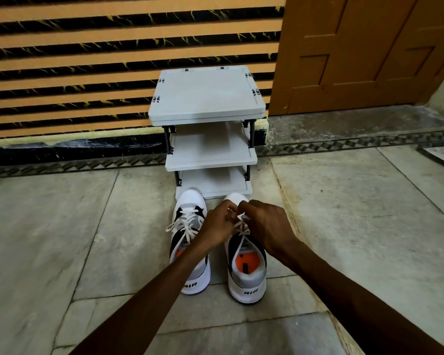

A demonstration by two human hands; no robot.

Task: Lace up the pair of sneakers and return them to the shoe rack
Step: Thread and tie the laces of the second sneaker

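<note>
A grey three-tier shoe rack [207,119] is stood against a wall clad in orange and black-veined stripes [87,60], with a brown panelled wooden door [364,47] to its right. The floor is laid with pale stone slabs [62,239], bordered near the wall by a dark patterned strip [344,146]. All three visible shelves of the rack are seen bare.

Two white, grey and black sneakers are set side by side on the floor just in front of the rack, toes towards it and heels, marked "AIR", towards the camera. The left sneaker [190,242] is seen with loose white laces [183,226] spread across its tongue; its heel side is crossed and partly covered by the left forearm. The right sneaker [246,272] shows an orange insole.

Both arms are stretched forward from the lower edge of the view. The left hand [217,226] and the right hand [264,224] are brought together over the forefoot of the right sneaker, fingers pinched on its white lace [241,228].

The exact eyelet being worked is hidden beneath the fingers, and the upper lace rows of that shoe cannot be made out.
</note>
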